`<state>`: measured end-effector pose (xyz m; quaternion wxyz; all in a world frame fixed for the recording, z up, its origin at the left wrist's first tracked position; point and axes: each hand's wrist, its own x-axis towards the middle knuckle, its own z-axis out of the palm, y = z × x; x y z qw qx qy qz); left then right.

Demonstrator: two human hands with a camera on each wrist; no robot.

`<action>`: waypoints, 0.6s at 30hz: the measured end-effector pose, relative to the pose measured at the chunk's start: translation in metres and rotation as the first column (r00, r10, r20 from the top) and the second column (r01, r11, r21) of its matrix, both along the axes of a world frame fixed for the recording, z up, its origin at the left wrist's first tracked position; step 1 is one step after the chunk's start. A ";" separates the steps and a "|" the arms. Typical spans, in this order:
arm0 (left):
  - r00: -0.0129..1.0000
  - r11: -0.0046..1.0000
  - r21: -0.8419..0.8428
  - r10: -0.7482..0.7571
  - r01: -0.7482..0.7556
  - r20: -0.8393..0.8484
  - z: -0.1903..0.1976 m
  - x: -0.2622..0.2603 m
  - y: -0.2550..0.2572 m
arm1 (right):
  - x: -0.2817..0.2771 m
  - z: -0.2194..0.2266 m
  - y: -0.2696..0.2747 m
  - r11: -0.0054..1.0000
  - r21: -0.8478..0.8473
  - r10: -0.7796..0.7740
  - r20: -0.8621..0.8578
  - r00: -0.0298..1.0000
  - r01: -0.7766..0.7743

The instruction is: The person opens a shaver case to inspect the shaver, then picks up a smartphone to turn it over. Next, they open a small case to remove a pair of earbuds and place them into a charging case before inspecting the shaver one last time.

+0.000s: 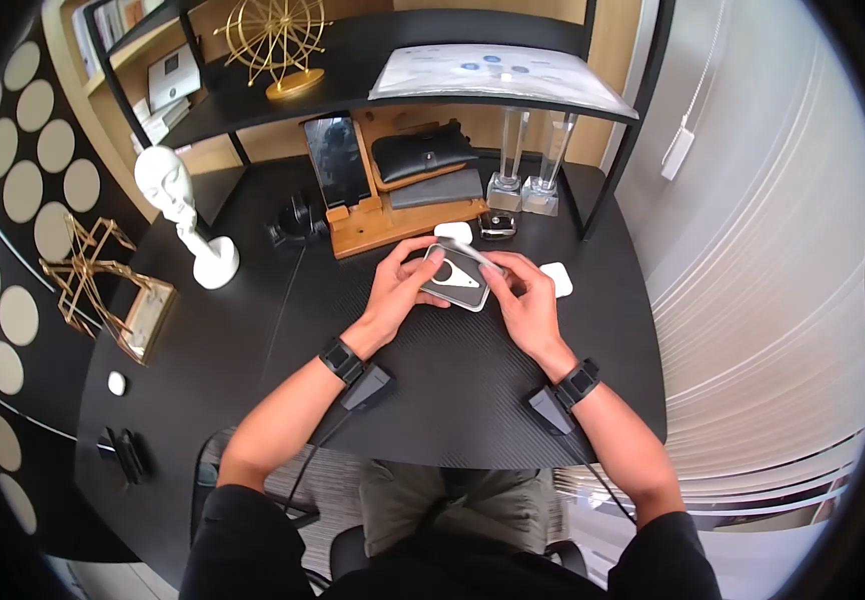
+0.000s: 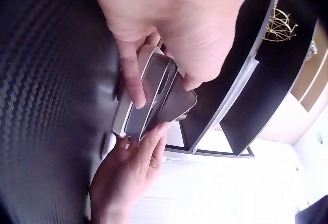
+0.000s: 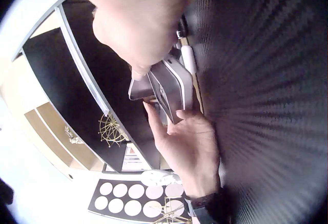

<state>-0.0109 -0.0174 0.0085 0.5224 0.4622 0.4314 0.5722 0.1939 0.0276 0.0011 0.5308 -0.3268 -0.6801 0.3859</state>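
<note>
Above the black desk, my left hand (image 1: pixel 392 292) grips a flat, rounded rectangular case (image 1: pixel 465 296) with a pale rim. Its dark inside bears a white teardrop shape (image 1: pixel 467 279). The thumb lies over the case's left edge and fingers pass underneath. My right hand (image 1: pixel 530 308) is at the case's right side, its thumb and fingers pinching the raised lid (image 1: pixel 469 252). In the left wrist view the lid (image 2: pixel 180 102) stands tilted away from the case (image 2: pixel 122 112). The right wrist view shows the same gap, with the left hand (image 3: pixel 187 150) supporting the case from below.
Just beyond the hands are a white rounded box (image 1: pixel 453 232) and a small dark box (image 1: pixel 497 226); another white box (image 1: pixel 558 279) lies right. Behind stand a wooden stand (image 1: pixel 362 236) with a phone and two crystal trophies (image 1: pixel 539 195). A white figurine (image 1: pixel 214 264) stands left, under the shelf (image 1: pixel 352 105).
</note>
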 end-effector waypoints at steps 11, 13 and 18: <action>0.995 0.999 -0.028 0.028 -0.025 0.098 0.000 0.002 0.004 | 0.002 0.003 -0.003 0.980 0.145 0.105 0.207 0.973 -0.136; 0.997 0.999 -0.035 0.024 -0.022 0.077 0.000 0.000 0.003 | 0.001 0.004 -0.001 0.976 0.118 0.158 0.191 0.969 -0.183; 0.998 0.997 -0.065 0.038 -0.034 0.057 0.001 0.002 0.005 | 0.000 0.004 -0.002 0.982 0.088 0.151 0.171 0.974 -0.167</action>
